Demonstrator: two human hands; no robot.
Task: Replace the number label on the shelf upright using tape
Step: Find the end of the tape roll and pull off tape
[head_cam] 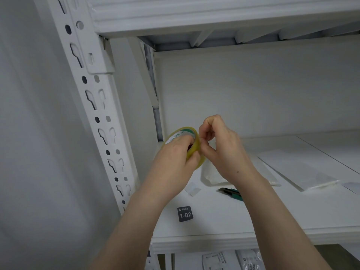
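Observation:
My left hand point(175, 162) grips a roll of clear yellowish tape point(194, 141), fingers through its core, held above the shelf board. My right hand point(220, 147) pinches at the roll's outer edge with thumb and forefinger. A dark label reading 1-02 point(185, 213) lies flat on the white shelf board point(214, 221) below my hands. The white perforated shelf upright point(97, 106) rises at the left. A small white slip point(193, 188) lies on the board under my left wrist.
A green-handled utility knife point(231, 192) lies on the board behind my right forearm. Clear plastic bags point(300, 172) lie to the right. Another shelf point(214, 14) is overhead, and packaged items point(229, 260) sit on the level below.

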